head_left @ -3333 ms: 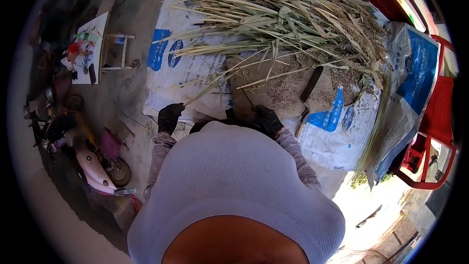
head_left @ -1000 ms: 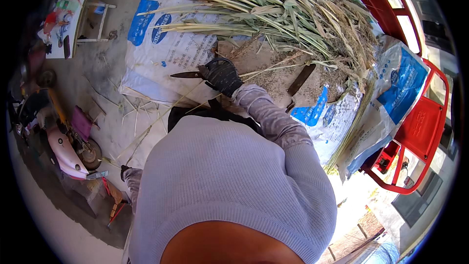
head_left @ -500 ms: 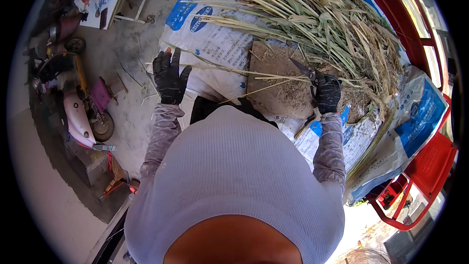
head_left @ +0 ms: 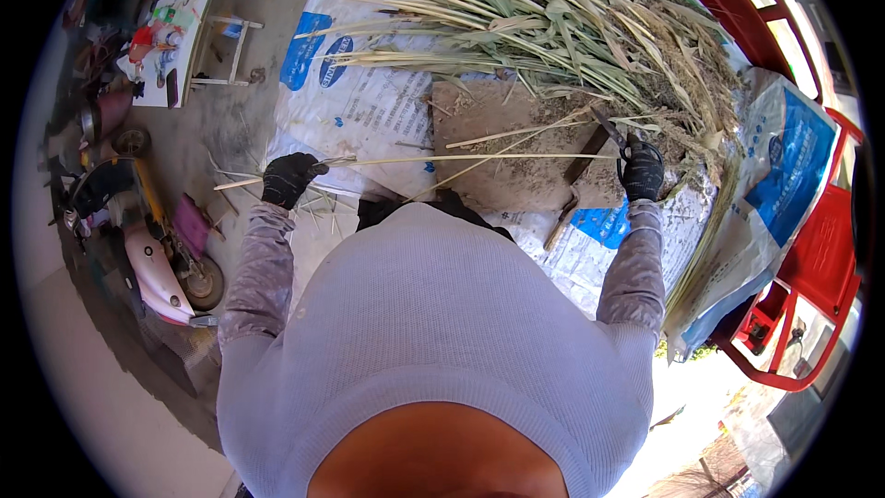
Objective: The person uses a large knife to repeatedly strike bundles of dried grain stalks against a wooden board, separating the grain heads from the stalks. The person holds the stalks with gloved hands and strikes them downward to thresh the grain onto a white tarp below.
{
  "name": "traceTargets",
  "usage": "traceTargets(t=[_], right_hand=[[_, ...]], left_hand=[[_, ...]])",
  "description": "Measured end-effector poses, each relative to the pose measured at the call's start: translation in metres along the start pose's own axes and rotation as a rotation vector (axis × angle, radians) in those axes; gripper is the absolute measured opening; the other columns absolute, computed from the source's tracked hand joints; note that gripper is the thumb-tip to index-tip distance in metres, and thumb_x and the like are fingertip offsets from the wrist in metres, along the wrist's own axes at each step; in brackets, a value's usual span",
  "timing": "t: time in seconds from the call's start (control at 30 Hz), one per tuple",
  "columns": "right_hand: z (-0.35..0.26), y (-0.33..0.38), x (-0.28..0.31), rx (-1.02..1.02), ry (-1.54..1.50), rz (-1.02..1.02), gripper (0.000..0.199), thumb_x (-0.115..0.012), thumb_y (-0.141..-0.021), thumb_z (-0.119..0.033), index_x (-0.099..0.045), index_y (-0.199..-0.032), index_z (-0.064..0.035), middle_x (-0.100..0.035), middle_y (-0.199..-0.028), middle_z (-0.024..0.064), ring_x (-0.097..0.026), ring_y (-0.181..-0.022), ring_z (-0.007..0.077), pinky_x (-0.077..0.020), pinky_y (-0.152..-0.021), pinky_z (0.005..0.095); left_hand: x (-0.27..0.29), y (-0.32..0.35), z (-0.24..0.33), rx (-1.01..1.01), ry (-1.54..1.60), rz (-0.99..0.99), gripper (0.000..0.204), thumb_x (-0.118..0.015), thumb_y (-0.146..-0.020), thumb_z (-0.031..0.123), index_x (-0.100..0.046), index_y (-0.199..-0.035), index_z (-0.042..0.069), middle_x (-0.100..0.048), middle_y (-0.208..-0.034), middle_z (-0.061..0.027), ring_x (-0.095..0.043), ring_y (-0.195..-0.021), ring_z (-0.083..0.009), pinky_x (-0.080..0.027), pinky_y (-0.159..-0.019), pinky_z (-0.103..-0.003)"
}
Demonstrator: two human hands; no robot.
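Note:
My left hand (head_left: 292,181), in a black glove, is closed around the end of a long pale plant stalk (head_left: 479,158). The stalk runs almost level across my front, over a brown board (head_left: 498,115), to my right hand (head_left: 642,171). That hand, also gloved in black, grips black-handled scissors (head_left: 609,127) with the blades pointing up and left. Whether the right fingers also pinch the stalk's end cannot be made out. Two more stalks cross on the board among crumbs of seed and chaff. A dark blade-like tool (head_left: 586,159) with a wooden handle lies at the board's right side.
A large heap of dry stalks with seed heads (head_left: 553,23) covers the far side of white-and-blue plastic sheeting (head_left: 369,115). A red chair (head_left: 820,240) stands right. On the left are a scooter (head_left: 157,267) and a small cluttered table (head_left: 189,69).
My left hand, open with fingers spread before, has closed on the stalk and moved down and left. The stalk now stretches straighter between my hands. The whole view has shifted slightly.

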State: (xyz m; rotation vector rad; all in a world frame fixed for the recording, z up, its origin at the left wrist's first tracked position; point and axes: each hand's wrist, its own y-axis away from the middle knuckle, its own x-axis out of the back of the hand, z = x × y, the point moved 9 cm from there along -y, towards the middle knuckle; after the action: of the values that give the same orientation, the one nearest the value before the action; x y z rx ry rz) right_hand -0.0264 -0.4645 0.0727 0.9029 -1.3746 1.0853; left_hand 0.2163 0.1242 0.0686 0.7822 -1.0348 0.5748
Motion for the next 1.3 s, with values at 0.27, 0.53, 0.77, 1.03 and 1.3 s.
traceTargets(t=[0.27,0.53,0.77,1.03,1.3], right_hand=[[0.010,-0.014,-0.025,0.038,-0.040,-0.124,0.046,-0.067,-0.067,-0.016,-0.056,-0.112,-0.0135,-0.061,-0.091,0.0119,-0.057,-0.089,0.0317,-0.0439,-0.078,0.0428],[-0.022,-0.037,-0.054,0.105,-0.039,-0.135,0.018,-0.055,-0.077,-0.024,-0.063,-0.086,-0.0111,-0.060,-0.077,0.0149,-0.058,-0.077,0.0342,-0.0457,-0.068,0.0457],[-0.008,0.011,-0.046,0.005,-0.032,-0.183,0.033,-0.063,-0.071,-0.029,-0.061,-0.100,-0.0131,-0.062,-0.090,0.0115,-0.058,-0.085,0.0317,-0.0453,-0.074,0.0441],[-0.032,0.056,-0.072,-0.061,-0.199,-0.155,0.037,-0.063,-0.071,-0.026,-0.060,-0.106,-0.0150,-0.062,-0.089,0.0106,-0.059,-0.080,0.0303,-0.0462,-0.071,0.0419],[-0.028,0.131,-0.035,-0.982,-1.039,0.858,0.043,-0.070,-0.072,-0.006,-0.053,-0.111,-0.0060,-0.059,-0.095,0.0099,-0.059,-0.077,0.0218,-0.0482,-0.066,0.0322]], left_hand=[[-0.005,0.224,-0.268,0.928,-0.536,-0.416,0.039,-0.058,-0.081,0.040,-0.057,-0.110,0.013,-0.063,-0.096,-0.0133,-0.061,-0.091,-0.0304,-0.048,-0.077,-0.043],[-0.027,-0.012,0.029,0.089,-0.114,0.464,0.034,-0.063,-0.080,0.023,-0.059,-0.112,0.012,-0.061,-0.100,-0.0165,-0.056,-0.095,-0.0329,-0.044,-0.083,-0.043],[-0.123,-0.133,0.312,-0.390,-0.225,-0.394,0.040,-0.071,-0.068,0.033,-0.061,-0.096,0.006,-0.060,-0.103,-0.0159,-0.058,-0.091,-0.0354,-0.047,-0.078,-0.044],[-0.241,-0.150,0.311,-0.314,0.013,-0.399,0.029,-0.059,-0.075,0.023,-0.062,-0.100,0.010,-0.063,-0.093,-0.0168,-0.060,-0.088,-0.0366,-0.048,-0.075,-0.045],[-0.141,-0.118,0.278,-0.332,0.176,-0.107,0.030,-0.061,-0.075,0.020,-0.059,-0.104,0.010,-0.061,-0.092,-0.0158,-0.058,-0.086,-0.0357,-0.046,-0.073,-0.044]])
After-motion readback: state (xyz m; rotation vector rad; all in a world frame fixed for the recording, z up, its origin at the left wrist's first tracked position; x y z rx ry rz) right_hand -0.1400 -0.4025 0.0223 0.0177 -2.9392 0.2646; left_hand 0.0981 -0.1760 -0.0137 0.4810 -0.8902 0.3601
